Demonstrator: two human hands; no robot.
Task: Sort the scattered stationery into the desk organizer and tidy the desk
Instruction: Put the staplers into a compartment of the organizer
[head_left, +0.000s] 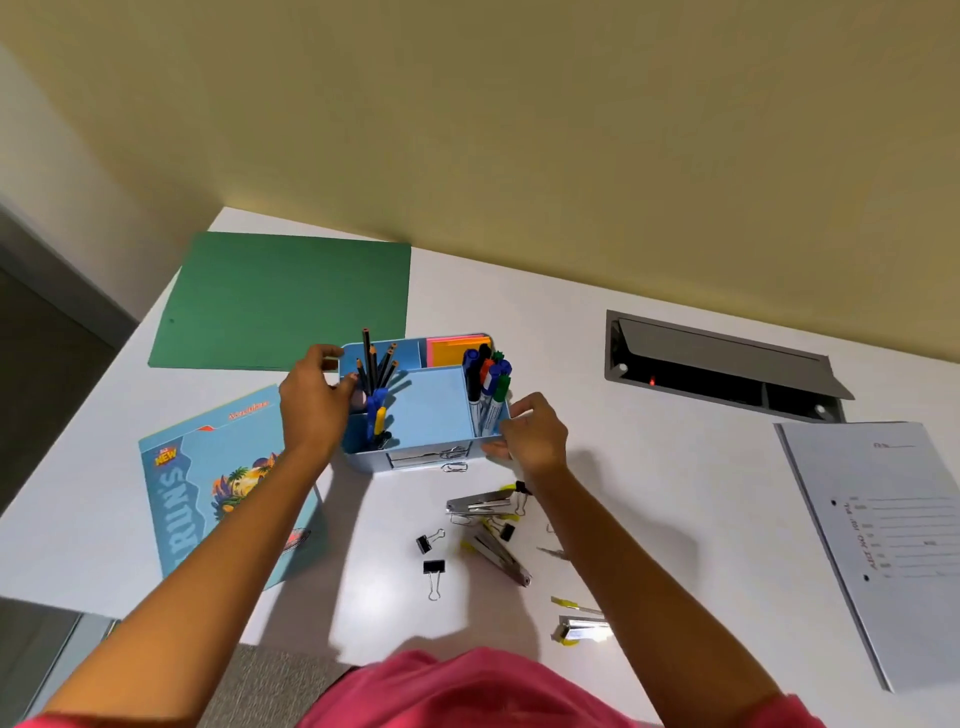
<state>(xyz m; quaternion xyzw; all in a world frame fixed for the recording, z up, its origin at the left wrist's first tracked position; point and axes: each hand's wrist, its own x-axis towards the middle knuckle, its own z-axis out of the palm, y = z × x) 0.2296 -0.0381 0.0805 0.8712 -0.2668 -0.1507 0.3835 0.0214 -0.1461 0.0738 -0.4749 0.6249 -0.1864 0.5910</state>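
The left hand (311, 405) curls around the left wall of the light blue desk organizer (431, 415), with the thumb near the pencils (375, 364). The right hand (535, 436) grips the organizer's front right corner with bent fingers; the fingertips are hidden behind the wall. The organizer stands on the white desk (649, 493), between both hands, and also holds markers (488, 384), blue pens (376, 415) and orange sticky notes (457, 352). Paper clips (454, 461) lie at its front edge. Nearer the person lie 2 black binder clips (434, 567) and metal staplers (480, 501). The right forearm partly covers small items there that I cannot identify.
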